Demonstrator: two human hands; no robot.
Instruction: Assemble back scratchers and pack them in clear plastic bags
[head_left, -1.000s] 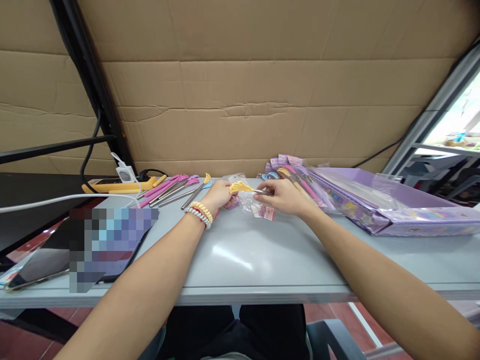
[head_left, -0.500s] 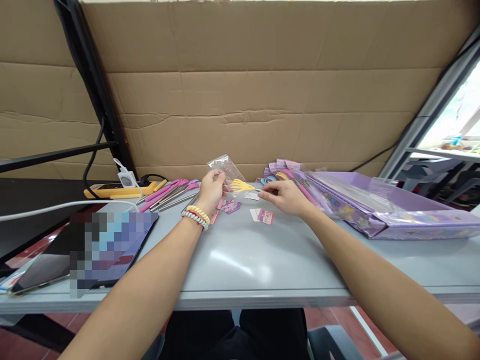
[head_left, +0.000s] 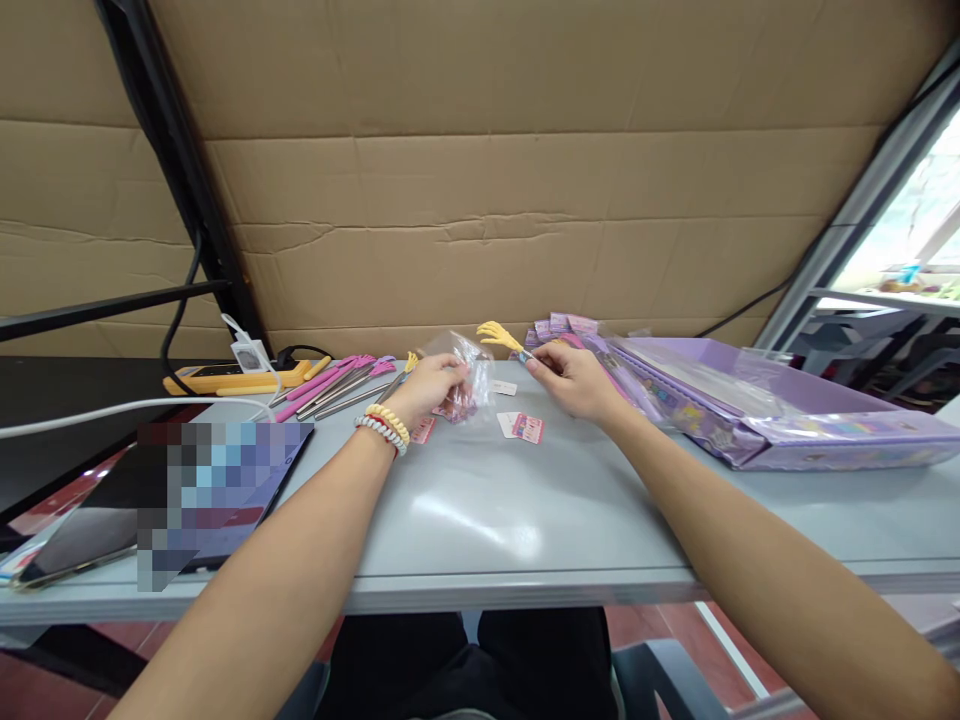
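My left hand, wearing beaded bracelets at the wrist, is closed on a clear plastic bag that looks crumpled. In my right hand is a back scratcher with a yellow hand-shaped head, pinched by its rod; the head points left, just above the bag. Small printed cards lie on the table in front of the hands, and others show blurrily behind the bag. Left of my left hand rest several pink-handled back scratchers with metal rods, plus a yellow head partly hidden by the hand.
On the right is a purple box with plastic sleeves in it. Wrapped pieces and cards lie beside it. A yellow device, a white charger and a partly blurred tablet are at left. Cardboard stands behind the table.
The plastic bag has come down and to the right with my left hand and is more crumpled. My right hand has raised the yellow back scratcher slightly, away from the bag.
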